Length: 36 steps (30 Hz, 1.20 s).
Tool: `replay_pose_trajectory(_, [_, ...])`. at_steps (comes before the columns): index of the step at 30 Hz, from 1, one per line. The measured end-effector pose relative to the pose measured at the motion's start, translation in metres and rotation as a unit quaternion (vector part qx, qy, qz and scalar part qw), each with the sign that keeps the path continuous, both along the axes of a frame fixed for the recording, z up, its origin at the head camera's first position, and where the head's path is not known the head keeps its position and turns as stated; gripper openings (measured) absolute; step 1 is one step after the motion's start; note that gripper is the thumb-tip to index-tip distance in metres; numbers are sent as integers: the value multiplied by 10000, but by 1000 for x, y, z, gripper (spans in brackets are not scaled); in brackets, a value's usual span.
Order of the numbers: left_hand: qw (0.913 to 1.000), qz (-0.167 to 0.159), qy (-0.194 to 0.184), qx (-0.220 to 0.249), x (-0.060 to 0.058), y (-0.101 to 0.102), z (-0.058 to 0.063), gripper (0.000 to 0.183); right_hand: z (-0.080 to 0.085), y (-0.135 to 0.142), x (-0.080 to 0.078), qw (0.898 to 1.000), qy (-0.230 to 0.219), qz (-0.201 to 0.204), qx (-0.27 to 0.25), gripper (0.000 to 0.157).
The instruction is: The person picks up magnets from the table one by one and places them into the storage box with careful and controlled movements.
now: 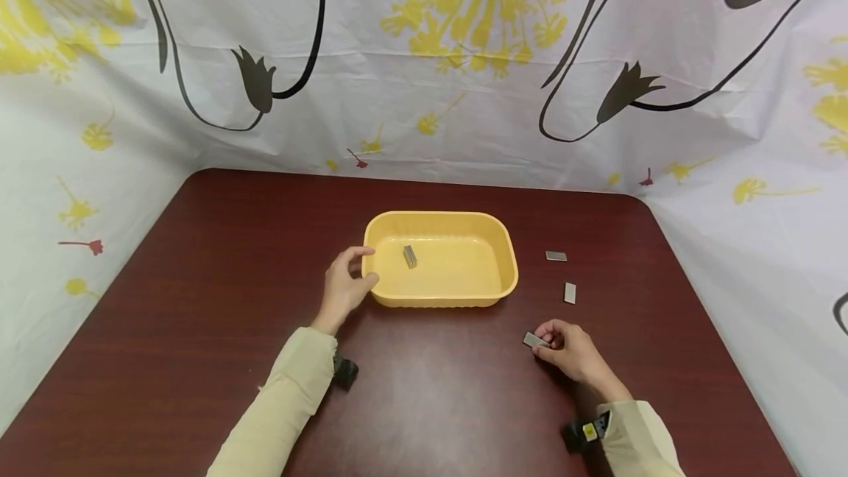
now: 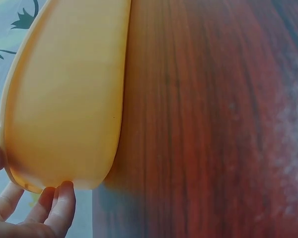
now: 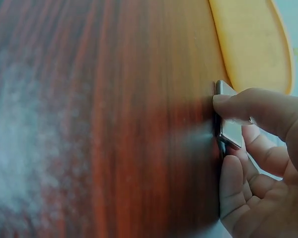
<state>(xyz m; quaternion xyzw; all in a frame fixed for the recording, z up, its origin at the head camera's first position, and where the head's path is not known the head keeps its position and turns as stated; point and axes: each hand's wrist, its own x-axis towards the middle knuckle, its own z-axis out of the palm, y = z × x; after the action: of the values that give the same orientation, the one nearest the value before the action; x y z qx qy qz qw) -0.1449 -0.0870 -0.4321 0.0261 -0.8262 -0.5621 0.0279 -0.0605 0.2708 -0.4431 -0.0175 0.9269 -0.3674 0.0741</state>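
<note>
My left hand holds the left end of a yellow plastic basin, thumb and fingers spread apart along its rim. In the left wrist view, bent fingertips meet the basin's end wall. Inside, toward the left, several small flat metal blocks lie side by side. Low over the table, right of the basin, my right hand pinches a thin rectangular metal block. Its shiny face shows under the thumb in the right wrist view.
Two more metal blocks lie flat right of the basin: one farther back, another closer to my right hand. The dark red wooden table meets a patterned white cloth along its back and sides.
</note>
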Motion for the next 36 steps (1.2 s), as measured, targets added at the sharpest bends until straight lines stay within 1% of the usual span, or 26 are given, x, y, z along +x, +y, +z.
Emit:
replay_pose_trajectory(8, [9999, 47, -52, 92, 1, 1, 2, 39, 2, 0, 0, 9995, 216, 149, -165, 19])
replay_pose_trajectory(13, [9999, 52, 4, 156, 2, -1, 0, 40, 1, -3, -1, 9995, 210, 198, -137, 18])
replay_pose_trajectory(19, [9999, 121, 44, 54, 4, -6, -4, 42, -1, -9, -4, 9992, 219, 322, -2, 15])
replay_pose_trajectory(25, [9999, 76, 60, 42, 3, -5, -3, 40, -1, -10, -2, 9994, 168, 286, 64, 15])
replay_pose_trajectory(31, [9999, 49, 40, 91, 2, -3, -3, 39, 1, -7, -2, 9990, 306, 244, -213, 14])
replay_pose_trajectory(36, [9999, 49, 69, 92, 1, -1, -4, 39, 2, -4, 0, 9987, 404, 81, -306, 12])
